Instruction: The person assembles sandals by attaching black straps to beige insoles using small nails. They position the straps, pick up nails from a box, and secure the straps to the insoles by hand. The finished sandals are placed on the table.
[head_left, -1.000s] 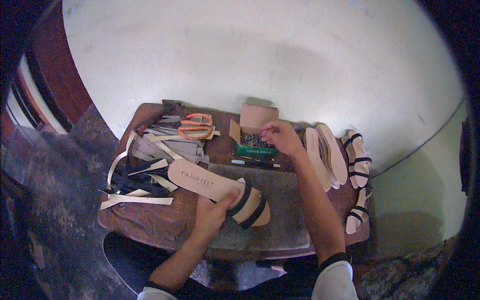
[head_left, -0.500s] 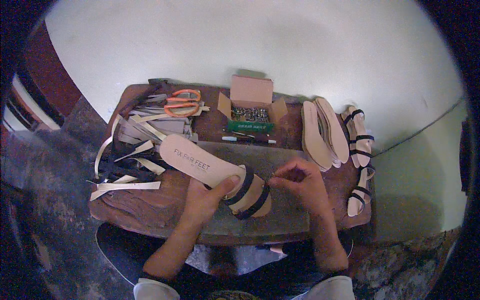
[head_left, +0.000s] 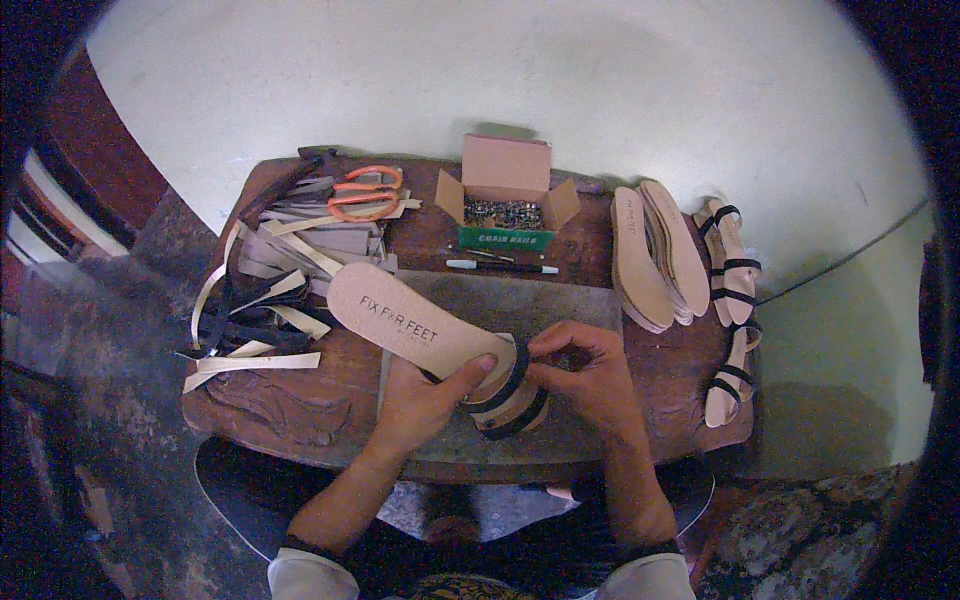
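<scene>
My left hand (head_left: 425, 392) clamps the sandal insole (head_left: 415, 325) from below, thumb on top. My right hand (head_left: 590, 365), fingers curled, pinches its black strap (head_left: 508, 380).

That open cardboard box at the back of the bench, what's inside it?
The cardboard box holds a heap of small dark metal pieces, likely nails, though too small to be sure. Its front wall hides the lower layers, so how deep the heap goes cannot be seen.

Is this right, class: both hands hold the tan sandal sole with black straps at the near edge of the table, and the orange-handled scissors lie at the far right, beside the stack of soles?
Not quite. The head view shows the orange-handled scissors at the far left, on the pile of strips, left of the open box of nails. The stack of soles is on the right. The rest holds: the left hand and right hand hold the tan sandal sole.
</scene>
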